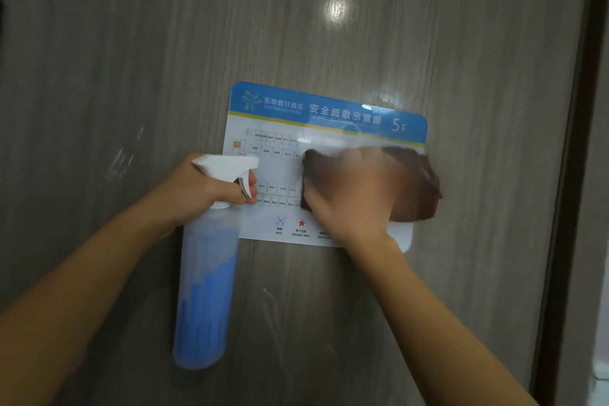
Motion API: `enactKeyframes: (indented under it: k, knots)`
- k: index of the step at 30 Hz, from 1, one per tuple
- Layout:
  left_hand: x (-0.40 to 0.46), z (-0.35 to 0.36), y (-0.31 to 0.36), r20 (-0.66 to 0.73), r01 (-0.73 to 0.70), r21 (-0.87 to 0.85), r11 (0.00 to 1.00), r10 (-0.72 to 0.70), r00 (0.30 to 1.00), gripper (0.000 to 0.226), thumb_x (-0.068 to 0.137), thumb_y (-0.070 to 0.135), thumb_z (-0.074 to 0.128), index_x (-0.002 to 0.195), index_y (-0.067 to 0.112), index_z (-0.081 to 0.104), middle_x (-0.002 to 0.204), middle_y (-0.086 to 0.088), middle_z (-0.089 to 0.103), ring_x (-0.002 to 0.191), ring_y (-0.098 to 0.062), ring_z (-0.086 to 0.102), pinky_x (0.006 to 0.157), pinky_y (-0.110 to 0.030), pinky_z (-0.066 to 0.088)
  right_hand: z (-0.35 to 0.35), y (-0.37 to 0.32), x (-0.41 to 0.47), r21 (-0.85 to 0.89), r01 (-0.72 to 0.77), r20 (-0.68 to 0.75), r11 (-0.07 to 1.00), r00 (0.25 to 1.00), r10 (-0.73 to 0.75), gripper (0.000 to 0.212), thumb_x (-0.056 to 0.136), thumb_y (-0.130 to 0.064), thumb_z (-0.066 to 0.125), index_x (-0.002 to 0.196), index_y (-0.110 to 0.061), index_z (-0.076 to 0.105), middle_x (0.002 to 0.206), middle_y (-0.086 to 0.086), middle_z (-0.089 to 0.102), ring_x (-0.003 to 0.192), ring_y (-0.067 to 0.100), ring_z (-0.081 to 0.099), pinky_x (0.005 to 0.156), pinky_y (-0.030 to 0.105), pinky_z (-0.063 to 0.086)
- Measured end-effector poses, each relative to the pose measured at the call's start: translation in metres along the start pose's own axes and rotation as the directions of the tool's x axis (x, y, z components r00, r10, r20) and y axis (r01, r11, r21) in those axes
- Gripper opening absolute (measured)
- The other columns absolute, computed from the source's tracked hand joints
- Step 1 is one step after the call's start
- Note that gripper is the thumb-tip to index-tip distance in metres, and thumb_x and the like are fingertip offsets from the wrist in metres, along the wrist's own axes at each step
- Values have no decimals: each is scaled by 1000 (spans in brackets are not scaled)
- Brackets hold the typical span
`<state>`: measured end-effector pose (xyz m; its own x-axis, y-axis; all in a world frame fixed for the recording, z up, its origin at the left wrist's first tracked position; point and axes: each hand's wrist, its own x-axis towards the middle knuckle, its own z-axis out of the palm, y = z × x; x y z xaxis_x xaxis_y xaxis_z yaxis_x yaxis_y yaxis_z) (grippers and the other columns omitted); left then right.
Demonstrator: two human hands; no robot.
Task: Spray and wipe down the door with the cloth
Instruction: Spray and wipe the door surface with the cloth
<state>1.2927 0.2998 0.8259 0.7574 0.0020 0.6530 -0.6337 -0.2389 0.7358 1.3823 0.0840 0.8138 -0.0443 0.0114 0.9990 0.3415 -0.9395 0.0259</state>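
Note:
A grey wood-grain door (329,26) fills the view. A blue and white evacuation plan sign (286,128) is stuck to its middle. My left hand (201,191) grips the neck of a clear spray bottle (207,290) with blue liquid and a white trigger head, held upright close to the door at the sign's left edge. My right hand (356,198) presses a brown cloth (415,188) against the right half of the sign; both are motion-blurred, so how the fingers lie is unclear.
A dark brown door frame (573,175) runs down the right side, with a pale wall strip beyond it. Faint smear marks show on the door left of the sign and below it. A light reflection glares above the sign.

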Motion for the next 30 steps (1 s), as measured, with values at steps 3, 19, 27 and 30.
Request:
enactKeyframes:
  k: [3,19,27,30]
  knots:
    - [-1,-1,0,4,-11,11,1000,11,1000,37,45,6,74,82,4,74,78,-3,76,77,-9,72,71,-15,56,-1,4,-25,14,27,0,1000,1000,-27,58,74,-66,57,92,-11,58,96,10,52,92,29,43,89,49,34]
    - [0,-1,1,7,-11,29,1000,11,1000,33,52,4,70,85,2,74,78,-3,76,76,-7,72,66,-13,53,8,-16,71,-11,-60,-31,998,998,60,59,76,-68,51,95,-12,57,99,9,52,95,32,47,90,49,32]
    - [-2,0,0,-23,-7,56,998,8,1000,30,53,4,71,83,1,74,80,-6,76,78,-10,72,73,-16,56,3,-11,1,18,7,-7,1000,1000,-6,57,72,-65,60,90,-11,56,96,10,51,91,30,44,90,49,33]
    - [-2,1,0,-21,0,49,999,1,1000,28,54,0,74,82,3,74,75,-1,76,75,-6,71,69,-13,54,3,-9,-29,24,47,10,999,999,-48,56,71,-66,60,89,-12,58,95,10,52,91,29,42,89,48,33]
